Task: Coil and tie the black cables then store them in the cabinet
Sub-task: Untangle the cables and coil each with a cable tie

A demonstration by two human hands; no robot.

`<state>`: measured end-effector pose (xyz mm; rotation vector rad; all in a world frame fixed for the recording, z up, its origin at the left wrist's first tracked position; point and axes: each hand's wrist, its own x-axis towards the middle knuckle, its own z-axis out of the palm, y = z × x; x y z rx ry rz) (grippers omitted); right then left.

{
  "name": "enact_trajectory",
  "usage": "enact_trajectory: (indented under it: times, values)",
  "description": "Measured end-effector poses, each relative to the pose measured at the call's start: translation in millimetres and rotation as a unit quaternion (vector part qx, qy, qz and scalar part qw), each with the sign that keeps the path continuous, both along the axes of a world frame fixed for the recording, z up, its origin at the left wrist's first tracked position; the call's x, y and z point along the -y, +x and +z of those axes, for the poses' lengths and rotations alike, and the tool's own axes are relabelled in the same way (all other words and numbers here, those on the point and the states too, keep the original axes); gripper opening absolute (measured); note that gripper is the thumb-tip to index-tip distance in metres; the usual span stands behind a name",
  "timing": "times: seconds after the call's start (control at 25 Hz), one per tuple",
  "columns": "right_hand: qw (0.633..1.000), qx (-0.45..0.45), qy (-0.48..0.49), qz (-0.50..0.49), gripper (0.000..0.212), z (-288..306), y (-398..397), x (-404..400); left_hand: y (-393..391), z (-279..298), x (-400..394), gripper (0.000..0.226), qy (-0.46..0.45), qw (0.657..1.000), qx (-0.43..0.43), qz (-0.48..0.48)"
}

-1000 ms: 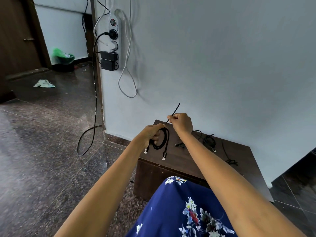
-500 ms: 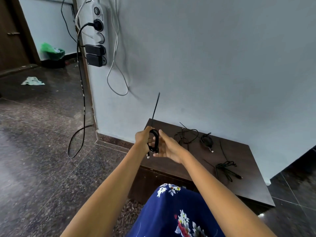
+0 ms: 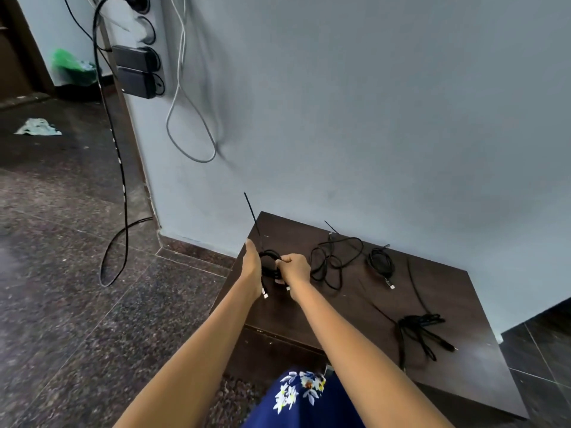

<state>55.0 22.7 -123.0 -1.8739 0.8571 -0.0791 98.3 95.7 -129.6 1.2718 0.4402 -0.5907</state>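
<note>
While both hands (image 3: 253,264) (image 3: 293,268) are clamping one coiled cable (image 3: 269,267), its tie (image 3: 251,213) sticking up, three cables (image 3: 335,262) are waiting beside it on the cabinet (image 3: 432,291), unstored.

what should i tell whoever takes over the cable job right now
Left hand and right hand both grip one coiled cable above the cabinet; a cable tie sticks up from it, apparently not yet pulled tight.
On the cabinet top: a loose cable, a small coil and a bundle near the right edge.
Left: finish this tie, coil the loose one, store all inside.
</note>
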Motion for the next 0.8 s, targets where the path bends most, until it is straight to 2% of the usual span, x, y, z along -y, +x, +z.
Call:
enact_trajectory:
  times: [0.12, 0.24, 0.36, 0.44, 0.52, 0.6, 0.68, 0.8]
  values:
    - [0.994, -0.062, -0.090, 0.025, 0.042, -2.2, 8.2, 8.0, 6.6, 2.6, 5.4, 0.073, 0.041, 0.999, 0.021, -0.020]
    - [0.983, -0.077, -0.152, 0.066, 0.039, 5.5, 6.8, 14.4, 7.5, 6.3, 9.5, 0.065, 0.155, 0.980, 0.098, -0.081]
    - [0.932, -0.045, -0.344, 0.102, 0.023, 15.7, 3.3, 29.1, 3.8, 10.0, 16.8, 0.045, 0.271, 0.927, 0.221, -0.134]
    - [0.913, -0.057, -0.396, 0.082, 0.033, 15.3, -2.5, 44.9, -4.0, 11.8, 25.0, 0.042, 0.322, 0.885, 0.294, -0.164]
    - [0.910, -0.109, -0.399, 0.035, 0.050, 9.9, -10.1, 60.9, -12.7, 10.1, 35.1, 0.042, 0.339, 0.850, 0.357, -0.189]
    - [0.910, -0.169, -0.378, 0.035, 0.055, 1.0, -17.0, 73.8, -18.3, 7.4, 45.0, 0.041, 0.340, 0.828, 0.381, -0.232]
    - [0.917, -0.202, -0.338, 0.059, 0.040, -9.9, -22.7, 83.3, -19.0, 5.0, 49.9, 0.042, 0.340, 0.820, 0.377, -0.264]
    - [0.948, -0.166, -0.268, 0.034, 0.018, -10.7, -29.9, 92.0, -18.5, 9.3, 50.4, 0.041, 0.341, 0.824, 0.361, -0.272]
